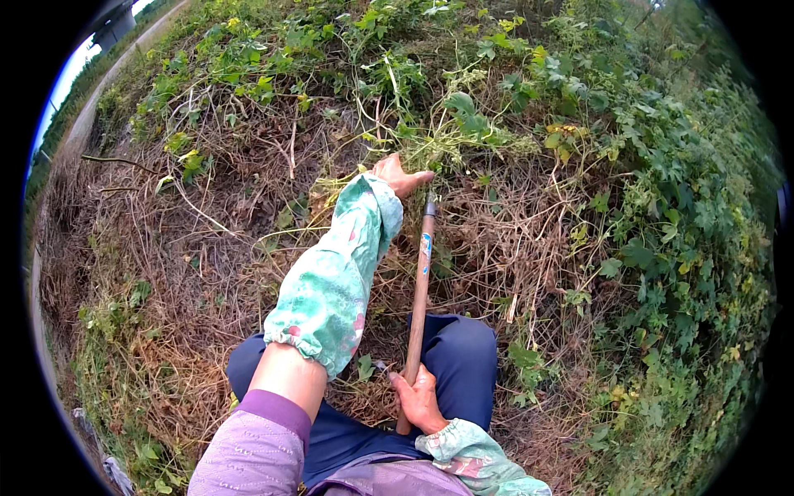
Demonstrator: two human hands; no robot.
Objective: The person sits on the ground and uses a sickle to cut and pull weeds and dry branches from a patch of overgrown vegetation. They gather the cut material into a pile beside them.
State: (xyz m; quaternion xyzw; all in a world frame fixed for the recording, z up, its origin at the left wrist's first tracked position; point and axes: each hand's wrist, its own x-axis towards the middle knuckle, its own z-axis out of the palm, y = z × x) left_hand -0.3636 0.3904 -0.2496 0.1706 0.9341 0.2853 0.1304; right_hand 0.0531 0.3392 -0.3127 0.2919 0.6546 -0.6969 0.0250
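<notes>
My left hand (pixel 401 177), in a green patterned sleeve cover, reaches forward to the green vine stems (pixel 443 147). Its thumb is spread from the fingers; foliage hides whether it grips any stem. My right hand (pixel 419 398) is closed around the lower part of a long wooden tool handle (pixel 419 297). The handle slants up and away between my knees, with a dark metal collar (pixel 430 206) at its far end just below my left hand. The tool's head is hidden in the plants.
Dry, tangled stems (pixel 515 248) cover the ground ahead. Dense leafy vines (pixel 676 273) grow on the right and at the top. A thin stick (pixel 118 161) juts out at the left. A paved road (pixel 102 93) runs along the far left edge.
</notes>
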